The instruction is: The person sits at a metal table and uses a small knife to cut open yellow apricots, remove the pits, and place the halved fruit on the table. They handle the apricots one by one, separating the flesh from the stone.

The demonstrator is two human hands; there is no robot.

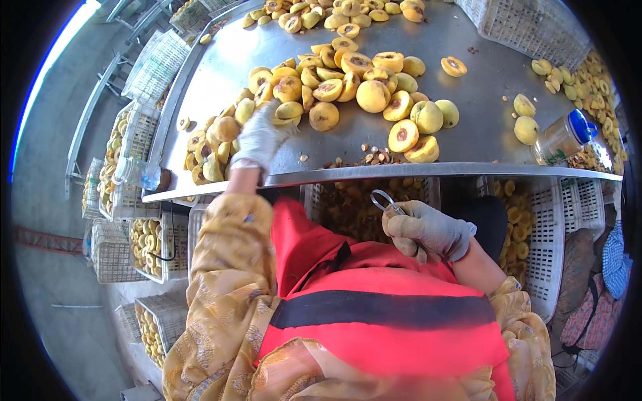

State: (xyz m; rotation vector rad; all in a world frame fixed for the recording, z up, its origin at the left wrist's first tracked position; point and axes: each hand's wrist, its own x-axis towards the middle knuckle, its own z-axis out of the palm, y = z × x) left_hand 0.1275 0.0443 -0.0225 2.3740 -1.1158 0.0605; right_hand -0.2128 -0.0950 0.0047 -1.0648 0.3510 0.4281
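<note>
Peach halves (327,89) lie heaped on the steel table, many cut side up with dark red centres. My left hand (259,139), in a pale glove and slightly blurred, reaches over the near left edge of this heap. Its fingers look spread beside a yellow peach half (289,111); whether they touch it I cannot tell. In front of my red apron (374,314), below the table edge, my gloved right hand (428,230) is closed around the handle of a pitting tool. The tool's thin metal loop (381,196) sticks out to the left; most of its handle is hidden.
The steel table (221,60) ends in a raised front rim. A blue-lidded bottle (565,137) lies at its right. Pit scraps (378,156) sit near the rim. Crates of peach halves (148,244) stand at left, and another crate (545,247) stands below right.
</note>
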